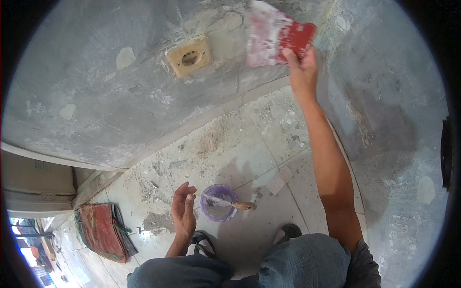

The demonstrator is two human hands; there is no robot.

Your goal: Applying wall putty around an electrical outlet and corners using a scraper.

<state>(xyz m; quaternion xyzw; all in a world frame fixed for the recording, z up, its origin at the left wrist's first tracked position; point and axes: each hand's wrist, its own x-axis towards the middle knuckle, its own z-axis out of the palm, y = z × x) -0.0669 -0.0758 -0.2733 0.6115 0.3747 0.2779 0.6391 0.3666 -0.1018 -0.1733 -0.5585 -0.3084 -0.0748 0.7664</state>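
My right hand (303, 79) reaches up to the wall and grips a wide red plastic putty spreader (295, 41). White filler smears cover the spreader's broad left side, which lies at or close against the grey wall (144, 96); I cannot tell if it touches. My left hand (185, 209) hangs low with nothing visible in it, its fingers loosely bent and apart. Just right of it, a purple tub (203, 204) sits on the floor. Across the tub's rim rests a putty knife (245, 206), its wooden handle sticking out to the right and its blade coated in white.
A yellowed socket plate (188, 55) is set in the wall left of the spreader. Dust and plaster crumbs litter the tiled floor (245, 153). A pale paper slip (280, 180) lies right of the tub. At left are a worn red bag (102, 230) and a doorway.
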